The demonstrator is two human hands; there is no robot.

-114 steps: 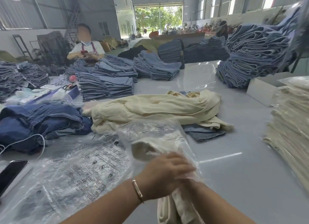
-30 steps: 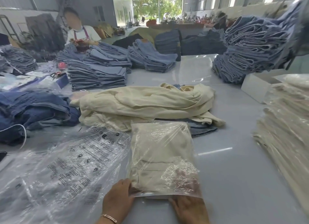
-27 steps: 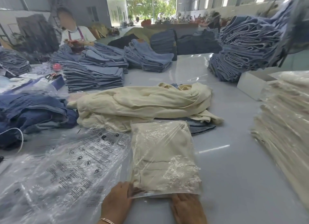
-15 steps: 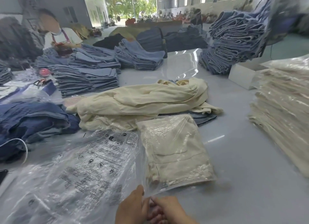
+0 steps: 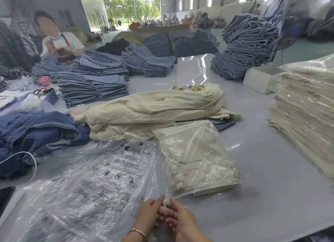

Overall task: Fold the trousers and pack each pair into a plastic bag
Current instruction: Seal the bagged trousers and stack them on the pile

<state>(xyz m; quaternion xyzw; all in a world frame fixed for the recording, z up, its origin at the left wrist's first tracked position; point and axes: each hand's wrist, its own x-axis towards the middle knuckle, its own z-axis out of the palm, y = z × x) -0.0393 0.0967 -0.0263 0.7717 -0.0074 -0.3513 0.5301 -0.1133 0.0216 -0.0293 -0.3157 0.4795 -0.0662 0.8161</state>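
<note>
A folded pair of cream trousers (image 5: 195,160) lies inside a clear plastic bag (image 5: 207,198) on the grey table, with the bag's open end toward me. My left hand (image 5: 150,212) and my right hand (image 5: 180,218) meet at the bag's near left corner. Their fingertips pinch the loose plastic edge there. A heap of unfolded cream trousers (image 5: 153,108) lies just behind the bag. A spread of empty printed plastic bags (image 5: 101,184) lies to its left.
A tall stack of bagged cream trousers (image 5: 303,118) fills the right side, with a white box (image 5: 258,80) behind it. Dark denim (image 5: 36,133), a white cable (image 5: 27,156) and a phone (image 5: 5,196) lie at the left. Folded jeans stacks (image 5: 94,86) and another person (image 5: 61,43) are beyond.
My hands have left the bag's near edge and come together at its near left corner. The bagged trousers have turned slightly to the right. Earlier I was pushing the trousers into the bag.
</note>
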